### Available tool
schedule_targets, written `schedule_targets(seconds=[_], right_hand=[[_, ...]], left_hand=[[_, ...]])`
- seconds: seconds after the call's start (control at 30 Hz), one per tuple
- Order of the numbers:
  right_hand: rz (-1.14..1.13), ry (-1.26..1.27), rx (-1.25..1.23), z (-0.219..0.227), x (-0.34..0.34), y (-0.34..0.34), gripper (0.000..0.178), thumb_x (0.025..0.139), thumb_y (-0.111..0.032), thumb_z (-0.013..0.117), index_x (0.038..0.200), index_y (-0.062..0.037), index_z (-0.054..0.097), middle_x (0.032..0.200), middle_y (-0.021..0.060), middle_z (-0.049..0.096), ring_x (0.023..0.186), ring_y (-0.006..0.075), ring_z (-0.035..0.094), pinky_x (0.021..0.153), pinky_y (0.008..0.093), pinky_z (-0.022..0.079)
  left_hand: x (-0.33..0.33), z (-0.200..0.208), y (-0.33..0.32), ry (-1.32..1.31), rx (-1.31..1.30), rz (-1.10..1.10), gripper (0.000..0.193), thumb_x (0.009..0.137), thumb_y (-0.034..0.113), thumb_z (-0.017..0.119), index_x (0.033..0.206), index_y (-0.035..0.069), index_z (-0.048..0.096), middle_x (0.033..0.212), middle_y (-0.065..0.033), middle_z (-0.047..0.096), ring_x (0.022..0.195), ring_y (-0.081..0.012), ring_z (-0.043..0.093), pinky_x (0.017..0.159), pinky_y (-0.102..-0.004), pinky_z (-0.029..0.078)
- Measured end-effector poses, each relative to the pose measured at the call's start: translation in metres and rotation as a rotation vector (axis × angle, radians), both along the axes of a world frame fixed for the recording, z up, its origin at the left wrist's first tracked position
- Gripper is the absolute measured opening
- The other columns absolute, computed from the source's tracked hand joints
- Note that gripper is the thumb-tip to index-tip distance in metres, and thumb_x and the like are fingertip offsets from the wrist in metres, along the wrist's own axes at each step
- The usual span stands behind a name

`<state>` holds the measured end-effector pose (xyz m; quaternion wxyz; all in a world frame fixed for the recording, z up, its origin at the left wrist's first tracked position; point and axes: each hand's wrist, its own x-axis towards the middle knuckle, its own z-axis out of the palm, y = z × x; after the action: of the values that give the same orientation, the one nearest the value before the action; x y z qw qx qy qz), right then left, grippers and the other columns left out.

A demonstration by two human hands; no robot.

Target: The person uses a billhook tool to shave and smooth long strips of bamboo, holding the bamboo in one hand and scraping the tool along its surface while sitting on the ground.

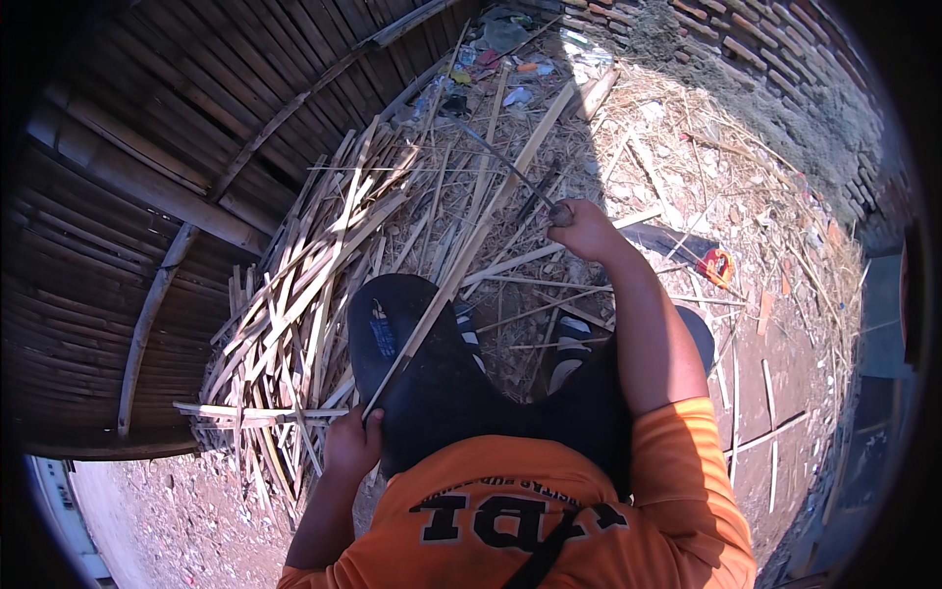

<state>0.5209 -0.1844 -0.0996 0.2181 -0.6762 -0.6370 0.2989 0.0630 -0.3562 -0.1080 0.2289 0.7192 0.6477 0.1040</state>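
Note:
My left hand (351,447) is closed on the near end of a long split bamboo strip (461,263), beside my left thigh. The strip slants across my left knee and runs up toward the far rubble. My right hand (589,234) grips the handle of a long thin blade, which looks like a machete (505,163). Its blade points far and left, crossing over the strip. I cannot tell whether the blade touches the bamboo.
A large pile of split bamboo strips (304,285) lies to the left, by a bamboo slat wall (147,226). A handsaw with an orange handle (718,268) rests at the right. Brick wall (765,49) and litter (491,59) stand beyond; loose strips and shavings cover the ground.

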Motion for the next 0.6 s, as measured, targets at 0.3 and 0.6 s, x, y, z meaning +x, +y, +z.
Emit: schedule_targets(seconds=[0.3,0.6], right_hand=[[0.458,-0.296,0.08,0.033,-0.072,-0.027,0.039,0.077,-0.024,0.072,0.109,-0.0024,0.071,0.096,0.0266,0.072,0.095,0.043,0.069,0.087,0.05,0.055],[-0.205,0.006,0.086,0.004,0.013,0.001,0.036,0.081,-0.024,0.074,0.108,-0.0011,0.071,0.095,0.0245,0.073,0.094,0.0412,0.071,0.086,0.0467,0.055]], left_hand=[[-0.005,-0.007,-0.004,-0.021,-0.01,0.011,0.032,0.1,0.03,0.061,0.096,-0.001,0.067,0.07,-0.0249,0.066,0.07,-0.0469,0.067,0.064,-0.0533,0.051],[0.0,0.003,-0.001,-0.016,0.009,0.003,0.032,0.101,0.029,0.06,0.093,-0.001,0.067,0.07,-0.0254,0.065,0.07,-0.0472,0.067,0.063,-0.053,0.051]])
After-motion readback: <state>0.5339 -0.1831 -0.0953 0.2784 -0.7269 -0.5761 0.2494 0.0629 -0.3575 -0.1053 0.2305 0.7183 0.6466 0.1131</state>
